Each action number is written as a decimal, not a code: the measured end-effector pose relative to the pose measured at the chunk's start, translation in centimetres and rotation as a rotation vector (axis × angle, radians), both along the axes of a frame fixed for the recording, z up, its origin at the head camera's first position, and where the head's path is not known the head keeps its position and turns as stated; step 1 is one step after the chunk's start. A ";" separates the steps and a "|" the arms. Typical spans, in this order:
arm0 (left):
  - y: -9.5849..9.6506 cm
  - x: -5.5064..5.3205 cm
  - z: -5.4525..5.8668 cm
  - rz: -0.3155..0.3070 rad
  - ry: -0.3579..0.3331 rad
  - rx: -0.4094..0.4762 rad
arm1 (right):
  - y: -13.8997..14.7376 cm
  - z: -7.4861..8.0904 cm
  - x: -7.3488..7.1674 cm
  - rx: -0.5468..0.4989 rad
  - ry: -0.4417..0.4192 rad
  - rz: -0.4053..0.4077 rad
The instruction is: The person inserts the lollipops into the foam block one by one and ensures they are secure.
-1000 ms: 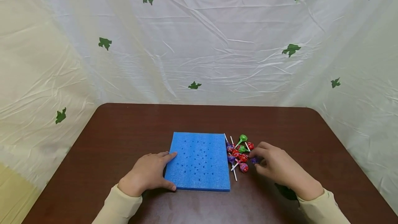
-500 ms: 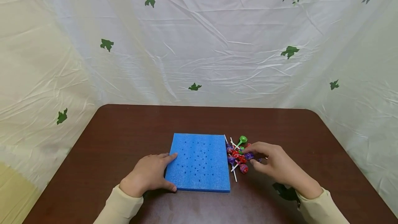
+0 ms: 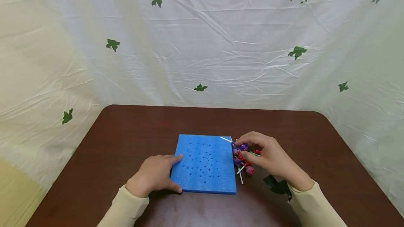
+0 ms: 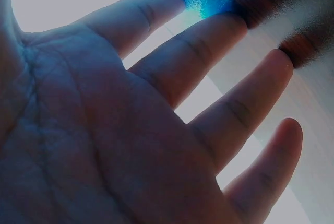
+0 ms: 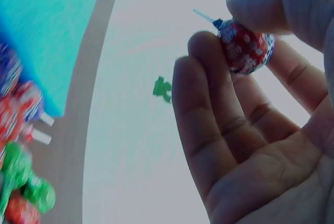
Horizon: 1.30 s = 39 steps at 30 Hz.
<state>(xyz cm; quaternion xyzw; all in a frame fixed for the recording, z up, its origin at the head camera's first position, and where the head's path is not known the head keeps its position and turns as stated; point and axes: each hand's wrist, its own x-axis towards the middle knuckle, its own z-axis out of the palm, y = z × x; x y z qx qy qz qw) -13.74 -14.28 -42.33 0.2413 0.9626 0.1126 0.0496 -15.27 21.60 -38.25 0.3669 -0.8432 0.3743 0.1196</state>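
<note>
My left hand [image 3: 157,174] rests at the left edge of a blue foam block [image 3: 205,185] with rows of small holes, its thumb and index finger touching it. In the left wrist view its fingers [image 4: 235,114] are straight and spread. My right hand [image 3: 271,153] pinches a wrapped lollipop [image 3: 243,147] between thumb and fingers, just above the block's right edge. Its white stick [image 3: 226,139] points left over the block's far right corner. In the right wrist view the held lollipop [image 5: 245,49] shows a red and purple wrapper with white patterns.
Several loose lollipops [image 3: 249,170] in red, purple and green wrappers lie against the block's right side, partly hidden by my right hand. A dark strapped object [image 3: 277,185] sits under my right wrist. Beyond the brown table [image 3: 142,122] hangs a white sheet [image 3: 246,66].
My right hand reached into the lollipops, took hold of one and lifted it up and left to the block's edge. My left hand has stayed at the block.
</note>
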 end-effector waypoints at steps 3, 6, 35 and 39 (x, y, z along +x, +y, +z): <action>0.2 -0.1 -0.1 -0.004 0.004 0.010 | -0.7 0.2 -0.6 0.003 -0.009 -0.016; 0.3 -0.2 -0.3 -0.001 0.011 0.001 | -1.5 0.5 -1.2 0.008 -0.028 -0.044; 0.6 -0.8 0.5 0.039 -0.013 -0.046 | -8.4 1.4 -5.3 -0.074 -0.215 -0.033; 0.7 -0.7 0.5 0.038 -0.020 -0.052 | -8.9 1.0 -5.7 -0.069 -0.237 -0.044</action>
